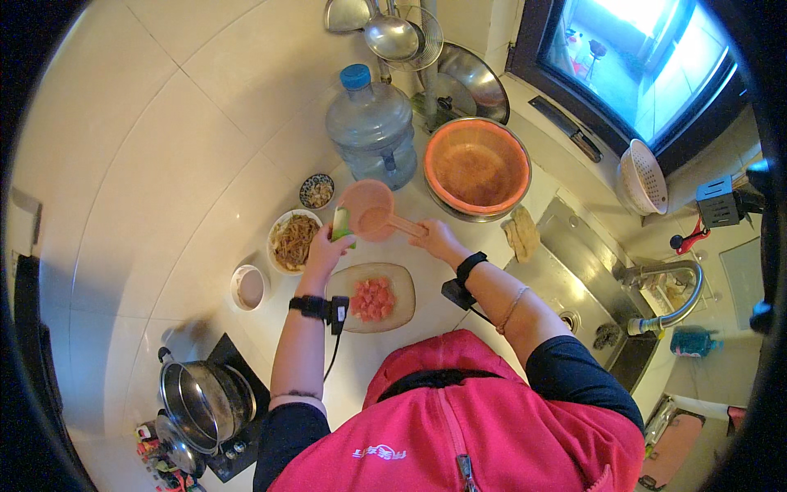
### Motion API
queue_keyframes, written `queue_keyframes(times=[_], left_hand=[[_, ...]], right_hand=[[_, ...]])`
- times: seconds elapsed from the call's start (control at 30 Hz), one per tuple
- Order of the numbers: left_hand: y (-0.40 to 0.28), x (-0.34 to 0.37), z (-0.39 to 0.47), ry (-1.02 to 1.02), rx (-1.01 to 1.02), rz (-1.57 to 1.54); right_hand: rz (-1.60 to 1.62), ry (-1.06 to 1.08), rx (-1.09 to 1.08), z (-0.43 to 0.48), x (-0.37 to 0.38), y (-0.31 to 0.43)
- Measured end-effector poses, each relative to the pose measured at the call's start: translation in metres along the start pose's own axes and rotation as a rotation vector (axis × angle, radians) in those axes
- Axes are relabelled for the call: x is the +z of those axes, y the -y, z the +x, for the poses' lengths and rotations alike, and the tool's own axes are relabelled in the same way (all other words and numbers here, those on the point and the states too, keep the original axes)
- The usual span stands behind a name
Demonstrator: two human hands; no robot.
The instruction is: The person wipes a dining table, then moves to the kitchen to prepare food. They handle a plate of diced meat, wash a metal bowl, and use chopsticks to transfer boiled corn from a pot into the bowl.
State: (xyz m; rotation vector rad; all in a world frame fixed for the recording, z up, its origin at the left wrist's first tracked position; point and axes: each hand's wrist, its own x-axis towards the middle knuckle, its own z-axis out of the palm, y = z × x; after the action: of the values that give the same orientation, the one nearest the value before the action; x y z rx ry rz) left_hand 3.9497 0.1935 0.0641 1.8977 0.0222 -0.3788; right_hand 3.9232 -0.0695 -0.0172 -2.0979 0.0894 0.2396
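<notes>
My left hand [327, 251] grips a short green-and-white piece of vegetable [342, 222], perhaps scallion or leek, beside the rim of a pink plastic ladle [363, 200]. The ladle's handle is in my right hand [439, 240]; its round bowl points away to the left. Below the two hands, an amber glass plate [403, 310] carries a heap of diced pinkish-red food [372, 299], which may be raw meat. Close to my left hand stands a white bowl [270, 229] filled with brown shredded food [295, 243]. Past it is a small patterned bowl [317, 191] with chopped bits inside.
A white cup [249, 287] stands left, near a steel pot [206, 400] on the black cooktop [233, 470]. Behind are a water jug [372, 126] and an orange basin [476, 163]. Right lie a cloth [521, 234], the steel sink [553, 277] and its faucet [692, 289]. A cleaver [565, 128] rests on the sill.
</notes>
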Motion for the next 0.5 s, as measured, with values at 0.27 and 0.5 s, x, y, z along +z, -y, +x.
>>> queue_keyframes(times=[0.27,0.5], left_hand=[[0.011,0.027,0.102,-0.006,0.358,0.772],[0.055,0.042,0.15,-0.016,0.433,1.08]], right_hand=[[0.107,-0.068,-0.042,-0.004,-0.008,-0.011],[0.195,-0.645,-0.162,-0.05,-0.073,-0.027]])
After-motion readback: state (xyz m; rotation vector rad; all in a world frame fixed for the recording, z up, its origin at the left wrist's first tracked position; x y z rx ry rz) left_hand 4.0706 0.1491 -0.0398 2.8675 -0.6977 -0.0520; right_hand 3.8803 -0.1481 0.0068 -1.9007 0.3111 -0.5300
